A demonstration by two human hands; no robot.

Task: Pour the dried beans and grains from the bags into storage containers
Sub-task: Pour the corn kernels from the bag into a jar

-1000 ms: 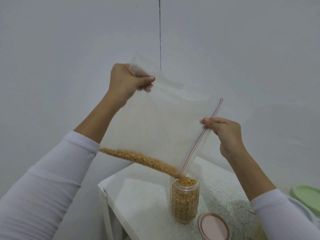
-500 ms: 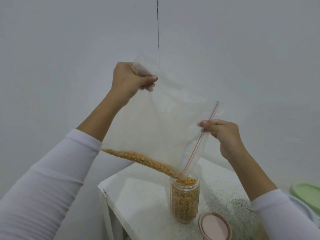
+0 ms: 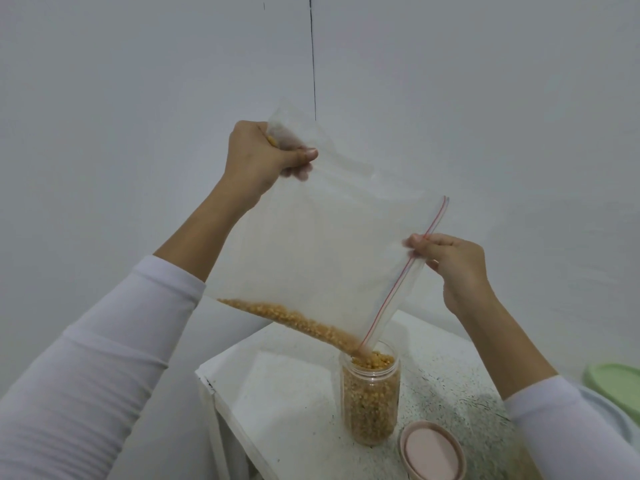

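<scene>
A clear zip bag (image 3: 322,247) with a red seal strip hangs tilted over a clear plastic jar (image 3: 370,403). My left hand (image 3: 258,157) pinches the bag's raised bottom corner. At the bag's open mouth edge, my right hand (image 3: 450,263) grips the seal strip. A band of yellow grains (image 3: 287,317) lies along the bag's lower edge and runs down to the mouth corner, which sits in the jar's opening. The jar is filled with grains almost to the rim.
The jar stands on a white speckled table (image 3: 277,393) whose left corner is near. A pink lid (image 3: 431,452) lies just right of the jar. A green lid (image 3: 616,382) shows at the right edge. Grey walls stand behind.
The band of grains in the bag has thinned a little and the jar has filled slightly. Both hands keep their grip, with the bag shifting only slightly.
</scene>
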